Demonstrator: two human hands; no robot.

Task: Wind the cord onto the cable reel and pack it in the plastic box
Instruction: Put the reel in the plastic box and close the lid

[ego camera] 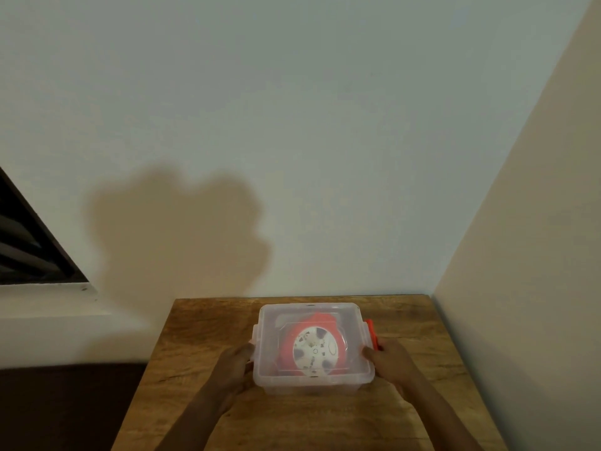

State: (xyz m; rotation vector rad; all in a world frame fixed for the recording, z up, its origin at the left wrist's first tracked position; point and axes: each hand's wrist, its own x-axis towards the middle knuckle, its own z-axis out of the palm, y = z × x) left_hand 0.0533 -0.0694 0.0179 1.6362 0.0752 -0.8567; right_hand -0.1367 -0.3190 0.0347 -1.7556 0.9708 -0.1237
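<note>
A clear plastic box (270, 379) with its clear lid on stands on the wooden table (325, 424). Inside it, seen through the lid, lies the red cable reel (313, 348) with a white round face. My left hand (235, 362) presses against the box's left side near the left latch. My right hand (388, 358) grips the right side, its fingers on the red latch (372, 333). No loose cord shows outside the box.
The table stands in a corner, with a pale wall behind it and a cream wall (520, 288) close on the right. A dark window frame (29, 242) sits at the far left. The floor to the left is dark.
</note>
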